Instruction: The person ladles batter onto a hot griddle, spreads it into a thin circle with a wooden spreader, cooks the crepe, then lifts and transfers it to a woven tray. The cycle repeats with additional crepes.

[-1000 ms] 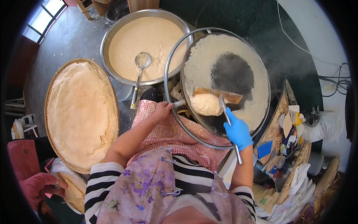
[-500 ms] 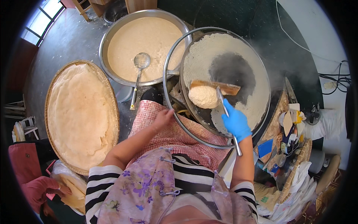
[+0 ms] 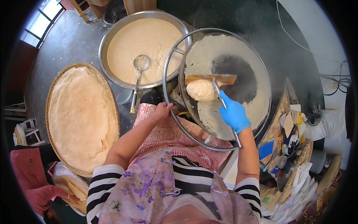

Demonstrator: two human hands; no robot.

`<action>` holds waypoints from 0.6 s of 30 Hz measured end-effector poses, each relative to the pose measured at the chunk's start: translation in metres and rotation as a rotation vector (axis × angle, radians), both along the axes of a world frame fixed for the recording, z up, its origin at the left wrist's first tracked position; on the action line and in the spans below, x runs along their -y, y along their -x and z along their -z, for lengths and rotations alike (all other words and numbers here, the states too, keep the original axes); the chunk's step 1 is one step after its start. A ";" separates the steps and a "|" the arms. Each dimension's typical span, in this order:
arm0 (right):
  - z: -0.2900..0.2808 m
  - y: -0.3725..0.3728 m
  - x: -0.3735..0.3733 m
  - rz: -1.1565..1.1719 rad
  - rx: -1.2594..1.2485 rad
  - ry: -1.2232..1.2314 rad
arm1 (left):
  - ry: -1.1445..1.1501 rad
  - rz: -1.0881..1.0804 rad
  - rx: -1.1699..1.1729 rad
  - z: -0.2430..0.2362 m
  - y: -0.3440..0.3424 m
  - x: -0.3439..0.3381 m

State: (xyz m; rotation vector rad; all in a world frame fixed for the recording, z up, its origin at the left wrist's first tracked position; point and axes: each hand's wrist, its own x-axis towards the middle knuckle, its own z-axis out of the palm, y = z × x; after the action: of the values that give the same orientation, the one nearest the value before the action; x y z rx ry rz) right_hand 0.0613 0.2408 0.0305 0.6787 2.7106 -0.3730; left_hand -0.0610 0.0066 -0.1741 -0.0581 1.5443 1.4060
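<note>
My left hand (image 3: 163, 111) is closed on the near-left side of a metal ring (image 3: 167, 89) that runs around a round, dark griddle (image 3: 238, 66). A coat of pale batter (image 3: 203, 48) covers much of the griddle, leaving a dark bare patch in the middle and right. My right hand (image 3: 235, 114), in a blue glove, grips the metal handle of a wooden spreader (image 3: 223, 79). Its blade lies across the griddle, and a thick lump of batter (image 3: 202, 90) sits against its near side. Steam drifts over the far right.
A wide metal basin (image 3: 102, 52) of batter stands far left, with a ladle (image 3: 141, 63) resting in it. Left lies a woven tray (image 3: 48, 108) stacked with thin flatbreads (image 3: 80, 115). Another person's hand (image 3: 69, 198) is at lower left. Clutter and a basket (image 3: 298, 171) sit right.
The ring has turned clockwise, with my left hand moving slightly up along with it. My right hand has shifted the spreader and batter lump a little away and left; batter coats more of the near side.
</note>
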 end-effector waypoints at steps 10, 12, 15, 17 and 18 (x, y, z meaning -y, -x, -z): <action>0.047 0.068 -0.081 -0.061 -0.337 0.149 | -0.072 -0.083 -0.045 0.006 -0.018 0.012; 0.037 0.059 -0.105 -0.073 -0.312 0.157 | -0.119 -0.153 0.129 0.005 -0.047 0.018; 0.026 0.044 -0.129 0.006 -0.246 0.195 | -0.128 -0.236 0.175 0.001 -0.080 0.015; 0.021 0.033 -0.137 0.037 -0.225 0.204 | -0.142 -0.260 0.079 0.000 -0.078 0.012; 0.017 0.027 -0.142 0.051 -0.229 0.215 | -0.158 -0.290 0.116 0.000 -0.073 0.009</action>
State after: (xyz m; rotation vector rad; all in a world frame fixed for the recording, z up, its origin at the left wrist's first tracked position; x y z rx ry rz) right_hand 0.0344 0.3828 0.0133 0.6807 2.8101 -0.7863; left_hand 0.0117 -0.0029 -0.1744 -0.2724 1.3633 1.7178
